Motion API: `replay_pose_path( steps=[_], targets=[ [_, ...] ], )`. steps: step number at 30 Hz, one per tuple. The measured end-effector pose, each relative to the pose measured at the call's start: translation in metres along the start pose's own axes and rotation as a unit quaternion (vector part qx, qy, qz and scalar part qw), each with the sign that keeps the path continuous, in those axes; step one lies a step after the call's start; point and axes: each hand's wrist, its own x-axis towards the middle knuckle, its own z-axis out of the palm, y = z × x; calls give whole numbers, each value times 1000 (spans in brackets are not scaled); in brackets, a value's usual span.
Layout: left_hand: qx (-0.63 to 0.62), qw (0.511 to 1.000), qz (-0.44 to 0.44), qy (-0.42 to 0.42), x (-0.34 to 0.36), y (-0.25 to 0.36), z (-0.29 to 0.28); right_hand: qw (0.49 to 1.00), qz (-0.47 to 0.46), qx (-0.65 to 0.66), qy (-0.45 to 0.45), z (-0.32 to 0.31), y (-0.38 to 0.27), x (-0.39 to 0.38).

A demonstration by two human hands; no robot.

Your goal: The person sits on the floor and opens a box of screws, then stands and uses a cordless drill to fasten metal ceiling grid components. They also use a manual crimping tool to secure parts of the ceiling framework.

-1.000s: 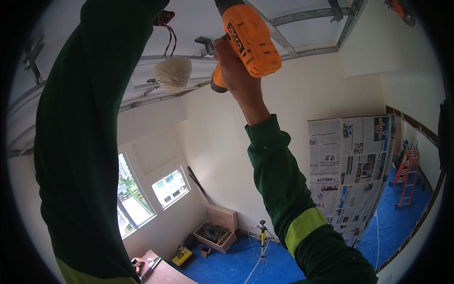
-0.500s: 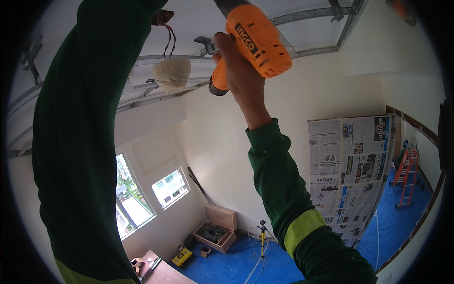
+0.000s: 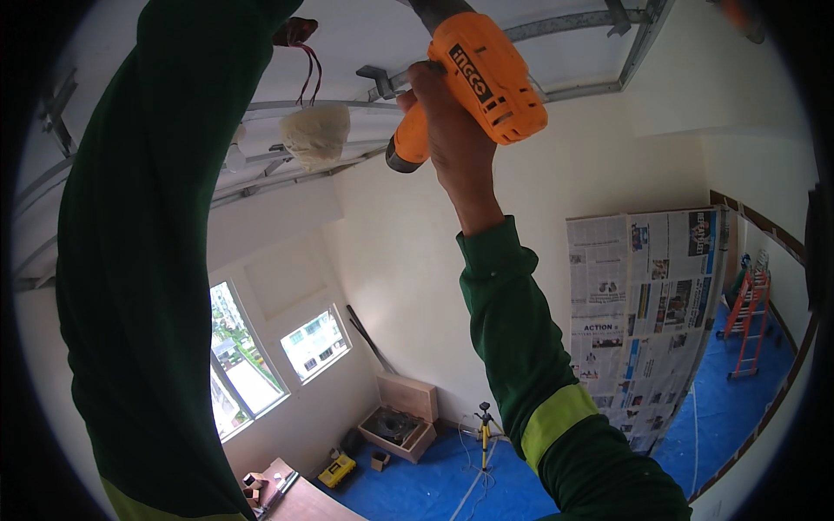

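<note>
Overhead, my right hand (image 3: pixel 456 135) is wrapped round the handle of an orange and black cordless drill (image 3: pixel 495 82). The drill's front end points up and runs out of view at the upper edge, so its tip is hidden. My left arm (image 3: pixel 148 243), in a dark green sleeve, reaches up across the left side. Its hand lies beyond the upper edge. Close to that sleeve, thin dark red wires (image 3: pixel 310 74) hang down to a cream, bowl-shaped piece (image 3: pixel 315 136) with a rough surface.
Metal ceiling framing (image 3: pixel 573 26) crosses above. A newspaper-covered panel (image 3: pixel 638 321) stands at right, with an orange ladder (image 3: pixel 749 321) beyond. Blue sheeting (image 3: pixel 417 491) covers the floor, bearing a yellow tripod (image 3: pixel 484 438), an open wooden box (image 3: pixel 408 447) and a yellow case (image 3: pixel 337 470).
My right hand and the drill have shifted slightly to the right. My left sleeve has moved a little left, showing more of a white bulb behind it.
</note>
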Motion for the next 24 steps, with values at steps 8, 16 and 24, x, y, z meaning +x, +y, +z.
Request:
replay_pose_path(
  steps=[8,16,24],
  targets=[
    [16,1000,-23,-4,2,5,-2,1000,15,4,-3,3,-1,5],
    [3,1000,-1,17,0,3,0,1000,-18,12,-17,6,10,4],
    [3,1000,-1,29,-1,4,2,999,-34,4,-32,7,17,8]
  ],
)
